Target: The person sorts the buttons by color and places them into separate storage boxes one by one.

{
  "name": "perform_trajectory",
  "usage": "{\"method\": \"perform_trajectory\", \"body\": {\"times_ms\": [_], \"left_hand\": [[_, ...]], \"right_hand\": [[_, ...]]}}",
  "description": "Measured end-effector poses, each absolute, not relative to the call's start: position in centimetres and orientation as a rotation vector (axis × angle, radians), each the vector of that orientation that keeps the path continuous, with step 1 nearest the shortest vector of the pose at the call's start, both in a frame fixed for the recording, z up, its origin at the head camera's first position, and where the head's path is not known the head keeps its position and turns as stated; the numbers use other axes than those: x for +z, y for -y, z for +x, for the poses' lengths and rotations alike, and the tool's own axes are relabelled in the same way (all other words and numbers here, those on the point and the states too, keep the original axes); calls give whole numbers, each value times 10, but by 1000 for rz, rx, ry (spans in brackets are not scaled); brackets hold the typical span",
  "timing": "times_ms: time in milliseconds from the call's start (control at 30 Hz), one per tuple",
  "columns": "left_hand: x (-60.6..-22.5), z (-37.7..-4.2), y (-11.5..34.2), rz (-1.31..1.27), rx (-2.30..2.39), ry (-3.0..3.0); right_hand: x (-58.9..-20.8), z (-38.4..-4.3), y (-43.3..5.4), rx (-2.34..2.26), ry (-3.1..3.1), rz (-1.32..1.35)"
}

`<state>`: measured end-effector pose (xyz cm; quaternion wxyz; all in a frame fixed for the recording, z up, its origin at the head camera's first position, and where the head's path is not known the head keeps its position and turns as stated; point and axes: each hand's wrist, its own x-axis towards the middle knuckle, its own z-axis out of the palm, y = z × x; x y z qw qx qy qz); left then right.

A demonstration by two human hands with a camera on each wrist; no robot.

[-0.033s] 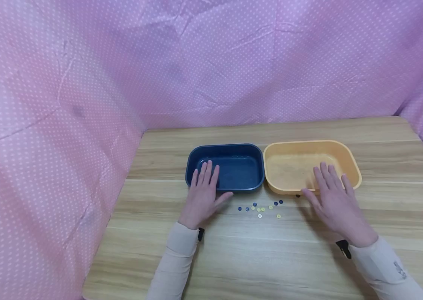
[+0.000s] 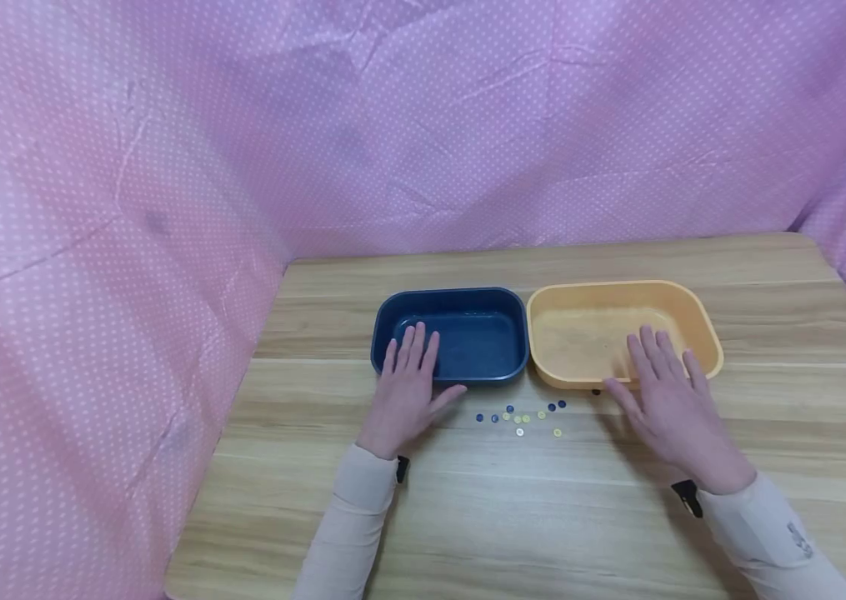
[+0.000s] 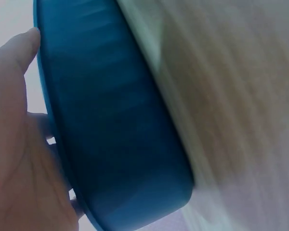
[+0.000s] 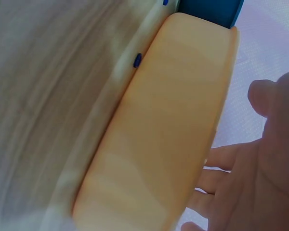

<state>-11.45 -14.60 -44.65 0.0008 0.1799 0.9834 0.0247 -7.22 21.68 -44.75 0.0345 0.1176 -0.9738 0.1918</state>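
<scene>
My left hand [image 2: 402,400] reaches over the near rim of a dark blue tray [image 2: 478,377], fingers straight and spread over its inside. In the left wrist view the thumb lies at the blue tray's rim [image 3: 62,144]. My right hand [image 2: 673,417] extends likewise over the near edge of a yellow-orange tray [image 2: 580,384], its fingers straight. Its thumb stands apart from that tray's wall [image 4: 149,125] in the right wrist view. Neither hand holds anything. Between the hands lie several small round button-like discs, some yellow [image 2: 558,432], some dark blue [image 2: 479,417], one whitish [image 2: 519,432].
The two trays stand side by side on a wood-grain table [image 2: 483,517]. One dark disc [image 4: 137,60] lies close against the yellow-orange tray's near wall. Pink polka-dot cloth [image 2: 423,125] hangs behind the table and at both sides.
</scene>
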Motion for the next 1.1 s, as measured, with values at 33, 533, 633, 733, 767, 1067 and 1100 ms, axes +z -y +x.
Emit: {"method": "perform_trajectory", "body": {"times_ms": [33, 533, 633, 733, 767, 1067, 1100], "left_hand": [[-446, -114, 146, 566, 79, -3088], [-449, -137, 199, 53, 1557, -2832], [-461, -144, 203, -126, 1976, -2529], [-470, -147, 202, -219, 2270, -2313], [-472, -147, 201, -246, 2331, -2268], [-481, -148, 187, -377, 2344, -2319], [-481, -149, 186, -377, 2323, -2350]], "right_hand": [[-447, -72, -217, 592, 2993, 363], [-439, -70, -178, 732, 2453, 706], [-442, -67, -154, 665, 2433, 888], [-449, -66, -128, 602, 2559, 979], [-452, -66, -121, 579, 2618, 983], [-465, -63, -97, 460, 2948, 837], [-465, -62, -98, 454, 2946, 830]]}}
